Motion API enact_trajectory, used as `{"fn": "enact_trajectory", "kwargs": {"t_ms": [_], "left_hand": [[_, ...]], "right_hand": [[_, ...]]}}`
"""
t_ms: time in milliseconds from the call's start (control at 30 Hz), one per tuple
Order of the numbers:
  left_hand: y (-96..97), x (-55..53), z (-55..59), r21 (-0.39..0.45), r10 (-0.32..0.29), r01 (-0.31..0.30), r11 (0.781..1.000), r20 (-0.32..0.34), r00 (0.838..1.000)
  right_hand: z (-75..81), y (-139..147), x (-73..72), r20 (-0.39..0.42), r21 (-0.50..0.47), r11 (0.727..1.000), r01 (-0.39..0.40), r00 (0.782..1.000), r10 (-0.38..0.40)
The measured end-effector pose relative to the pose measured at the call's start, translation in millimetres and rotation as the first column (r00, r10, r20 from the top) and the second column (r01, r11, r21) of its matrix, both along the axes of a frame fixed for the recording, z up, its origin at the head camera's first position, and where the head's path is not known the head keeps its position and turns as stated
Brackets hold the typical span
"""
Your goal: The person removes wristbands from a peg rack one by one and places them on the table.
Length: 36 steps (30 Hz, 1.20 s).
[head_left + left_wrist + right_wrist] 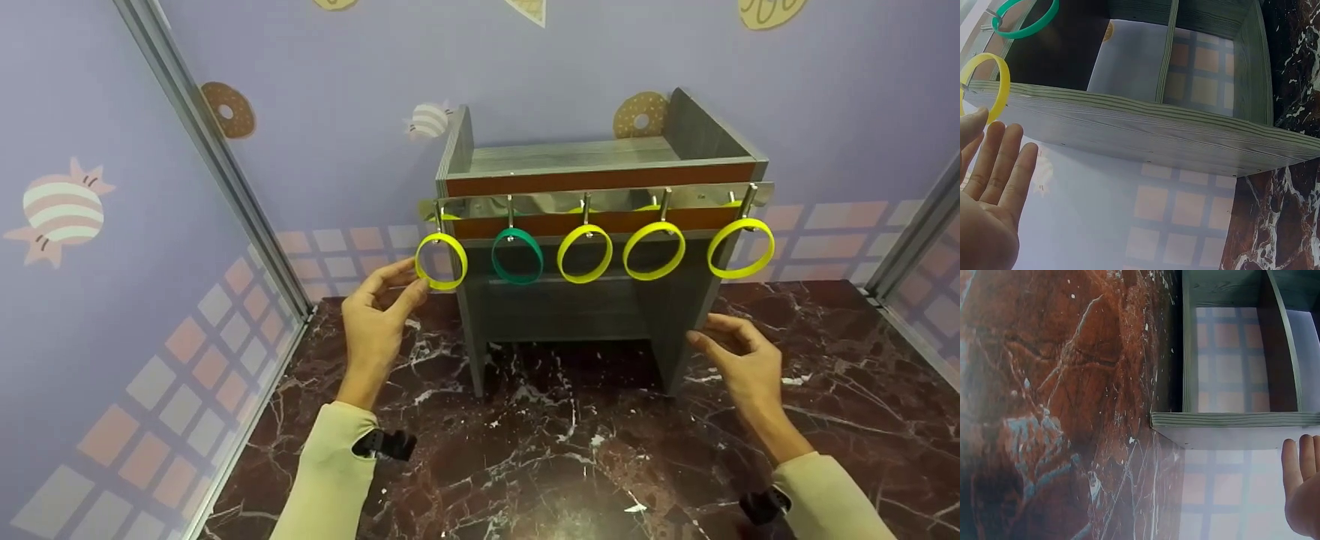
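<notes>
A yellow ring (441, 285) hangs on the leftmost hook of a metal hook rail (547, 202). My left hand (379, 319) pinches its lower left edge between thumb and index finger; in the left wrist view the other fingers stretch out straight beside the ring (1004, 90). A green ring (517, 280) hangs on the neighbouring hook, and more yellow rings (585, 279) follow to the right. My right hand (746, 367) is at the right side panel (679, 322) of the grey wooden rack, holding no ring. In the right wrist view its straight fingers (1291, 464) lie close along that panel.
The rack stands on a dark red marbled table (525, 465), its upper shelf (570, 154) walled at both sides. Behind it rises a purple wall (540, 75) with printed sweets and tiles. A metal-framed side wall (225, 165) borders the left.
</notes>
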<state>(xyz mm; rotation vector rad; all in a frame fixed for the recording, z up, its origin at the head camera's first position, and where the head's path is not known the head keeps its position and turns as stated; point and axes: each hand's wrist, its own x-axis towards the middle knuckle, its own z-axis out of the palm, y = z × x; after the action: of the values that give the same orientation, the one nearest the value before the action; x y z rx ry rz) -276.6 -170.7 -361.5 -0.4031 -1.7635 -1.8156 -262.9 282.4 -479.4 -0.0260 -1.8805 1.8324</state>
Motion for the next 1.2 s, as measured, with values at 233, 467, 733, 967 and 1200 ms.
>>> {"fn": "enact_trajectory", "kwargs": {"t_ms": [233, 467, 733, 967, 1200], "left_hand": [[1.0, 1.0, 1.7, 0.038, -0.008, 0.007, 0.999, 0.007, 1.0], [5.0, 2.7, 4.1, 0.102, -0.049, 0.045, 0.994, 0.04, 0.998], [8.7, 2.9, 6.7, 0.186, -0.101, 0.09, 0.979, 0.051, 0.994], [14.3, 3.4, 14.2, 0.247, -0.113, 0.1, 0.964, 0.039, 0.993], [19.0, 7.0, 20.8, 0.248, -0.103, 0.098, 0.964, 0.009, 0.995]], "right_hand": [[-0.8, -5.7, -3.0, -0.022, 0.046, 0.998, 0.052, 0.998, -0.051], [-2.3, -9.4, -2.4, -0.091, 0.045, 0.996, 0.078, 0.993, -0.074], [-5.1, -12.9, -3.4, -0.108, 0.016, 0.997, 0.073, 0.992, -0.071], [-8.0, -15.5, -6.1, -0.13, 0.093, 0.986, 0.135, 0.984, -0.122], [-7.3, -19.6, -6.4, -0.124, 0.132, 0.97, 0.202, 0.975, -0.186]]}}
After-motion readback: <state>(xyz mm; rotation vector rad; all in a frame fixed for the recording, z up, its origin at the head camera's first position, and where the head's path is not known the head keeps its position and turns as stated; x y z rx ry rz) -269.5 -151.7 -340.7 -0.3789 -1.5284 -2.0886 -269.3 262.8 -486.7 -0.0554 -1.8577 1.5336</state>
